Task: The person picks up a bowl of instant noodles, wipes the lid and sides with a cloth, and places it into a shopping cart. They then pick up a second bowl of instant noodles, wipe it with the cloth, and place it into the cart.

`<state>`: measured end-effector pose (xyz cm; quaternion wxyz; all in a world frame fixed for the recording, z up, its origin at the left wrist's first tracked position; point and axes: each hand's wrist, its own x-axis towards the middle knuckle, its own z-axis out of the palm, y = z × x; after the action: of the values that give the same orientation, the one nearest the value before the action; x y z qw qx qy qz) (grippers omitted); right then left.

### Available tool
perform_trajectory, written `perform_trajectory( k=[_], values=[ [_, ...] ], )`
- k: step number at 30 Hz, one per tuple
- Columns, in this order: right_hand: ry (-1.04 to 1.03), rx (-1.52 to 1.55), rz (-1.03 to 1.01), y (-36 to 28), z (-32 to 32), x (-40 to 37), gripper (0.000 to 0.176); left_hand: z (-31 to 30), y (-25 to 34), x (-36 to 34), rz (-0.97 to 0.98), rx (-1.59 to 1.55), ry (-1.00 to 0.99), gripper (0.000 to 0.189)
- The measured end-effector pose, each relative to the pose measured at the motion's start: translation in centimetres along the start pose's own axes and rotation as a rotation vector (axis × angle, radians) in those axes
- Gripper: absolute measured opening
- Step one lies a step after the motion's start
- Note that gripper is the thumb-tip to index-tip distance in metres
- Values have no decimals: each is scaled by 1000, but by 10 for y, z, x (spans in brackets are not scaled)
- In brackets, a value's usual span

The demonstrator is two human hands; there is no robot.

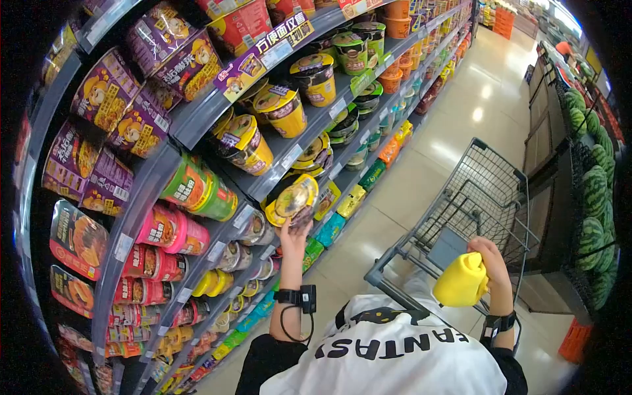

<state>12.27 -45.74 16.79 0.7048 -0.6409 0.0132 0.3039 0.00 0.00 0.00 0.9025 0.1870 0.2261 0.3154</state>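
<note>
My left hand (297, 236) is closed around a yellow instant noodle cup (294, 199), tilted so its printed lid faces me, close to the shelf edge. Similar yellow noodle cups (280, 108) stand on the shelf just above. On the other side, my right hand (488, 253) grips a bunched yellow cloth (461, 281) over the near end of a shopping cart (484, 181). Most of the right fingers are hidden behind the cloth or folded over its top.
Shelves of instant noodles fill the left side, with purple tubs (174, 46) and pink cups (172, 229). Watermelons (592, 240) lie on a dark stand at the right. A tiled aisle (477, 99) runs away between them. An orange crate (575, 340) sits low at the right.
</note>
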Motion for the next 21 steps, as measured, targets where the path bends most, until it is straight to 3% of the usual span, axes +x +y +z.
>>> perform_trajectory(
  k=[2, 6, 9, 10, 13, 14, 17, 21],
  values=[
    [74, 20, -18, 6, -12, -7, 15, -9, 2, 21, 26, -64, -40, 55],
    [209, 99, -89, 20, -29, -18, 15, 17, 4, 30, 147, 37, 80, 53],
    [269, 100, -113, 21, -30, -23, 15, -29, 8, 82, 148, -15, 66, 59],
    [262, 100, -107, 20, -33, -24, 15, 8, 5, 60, 332, 114, 214, 60],
    [252, 95, -125, 20, -35, -24, 14, 1, 6, 69, 378, 151, 324, 60],
    [249, 92, -135, 20, -36, -24, 14, -12, 6, 81, 358, 164, 329, 60],
    [237, 91, -114, 26, -40, -18, 14, -23, 10, 84, 59, 39, 311, 60],
    [228, 83, -86, 30, -38, -14, 15, -24, 11, 89, 92, 118, 319, 59]
  ],
)
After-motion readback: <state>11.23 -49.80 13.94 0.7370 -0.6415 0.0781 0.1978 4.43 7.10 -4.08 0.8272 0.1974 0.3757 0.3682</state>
